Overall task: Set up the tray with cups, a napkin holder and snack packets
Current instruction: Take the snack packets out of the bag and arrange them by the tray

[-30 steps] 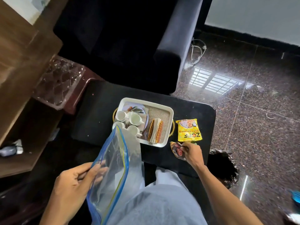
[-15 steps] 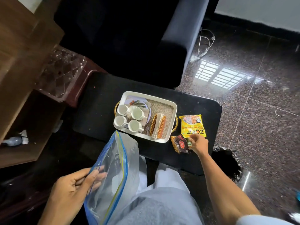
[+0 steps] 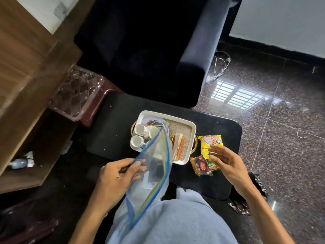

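Left hand pinches clear bag at frame centre. Right hand open, empty, over snack packets right of tray.

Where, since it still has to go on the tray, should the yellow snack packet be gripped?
Probably pinch its free right edge, from above: the yellow packet lies flat, with the tray at its left and the dark packet at its near end.

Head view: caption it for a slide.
Left hand grips a clear zip bag by the tray; open right hand is over the snack packets.
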`<state>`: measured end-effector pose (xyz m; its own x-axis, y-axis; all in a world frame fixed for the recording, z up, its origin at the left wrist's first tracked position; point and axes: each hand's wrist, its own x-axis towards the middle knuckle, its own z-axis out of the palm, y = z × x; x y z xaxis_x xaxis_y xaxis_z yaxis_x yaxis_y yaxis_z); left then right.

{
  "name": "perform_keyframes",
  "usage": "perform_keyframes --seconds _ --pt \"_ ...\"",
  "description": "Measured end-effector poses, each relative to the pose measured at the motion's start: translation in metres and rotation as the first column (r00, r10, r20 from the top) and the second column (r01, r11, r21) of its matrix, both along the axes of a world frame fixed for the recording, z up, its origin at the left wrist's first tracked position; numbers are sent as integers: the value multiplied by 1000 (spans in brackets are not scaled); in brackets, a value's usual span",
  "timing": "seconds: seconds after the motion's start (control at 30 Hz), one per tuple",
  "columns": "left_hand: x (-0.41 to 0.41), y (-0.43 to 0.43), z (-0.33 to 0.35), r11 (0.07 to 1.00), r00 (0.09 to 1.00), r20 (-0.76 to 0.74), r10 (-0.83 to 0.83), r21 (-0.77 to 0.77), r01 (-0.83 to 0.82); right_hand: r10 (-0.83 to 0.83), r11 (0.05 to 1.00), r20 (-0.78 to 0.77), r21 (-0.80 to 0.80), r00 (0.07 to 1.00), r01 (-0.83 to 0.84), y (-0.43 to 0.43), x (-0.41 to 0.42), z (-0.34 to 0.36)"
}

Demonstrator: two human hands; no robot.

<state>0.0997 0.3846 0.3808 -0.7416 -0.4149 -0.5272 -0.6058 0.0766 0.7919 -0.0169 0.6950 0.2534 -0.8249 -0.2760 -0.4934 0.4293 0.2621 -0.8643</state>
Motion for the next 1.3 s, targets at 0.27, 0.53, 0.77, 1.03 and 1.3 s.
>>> perform_keyframes --seconds 0.27,0.53,0.77,1.03,1.3 --pt "-37 -5 13 898 911 -89 -404 -229 376 313 943 -503 66 806 -325 -95 9 88" --pt "-57 -30 32 681 664 -160 -730 -246 689 172 982 -612 167 772 -86 -135 7 108" --pt "-43 -100 14 940 868 -361 -342 -121 320 -343 904 -556 23 757 427 -159 7 126" --pt "-13 -109 -30 883 945 -274 -177 380 275 -501 808 18 -348 865 475 -214 38 132" --pt "-28 -106 -52 703 933 -217 -286 614 358 -240 933 276 -200 931 299 -255 81 112"
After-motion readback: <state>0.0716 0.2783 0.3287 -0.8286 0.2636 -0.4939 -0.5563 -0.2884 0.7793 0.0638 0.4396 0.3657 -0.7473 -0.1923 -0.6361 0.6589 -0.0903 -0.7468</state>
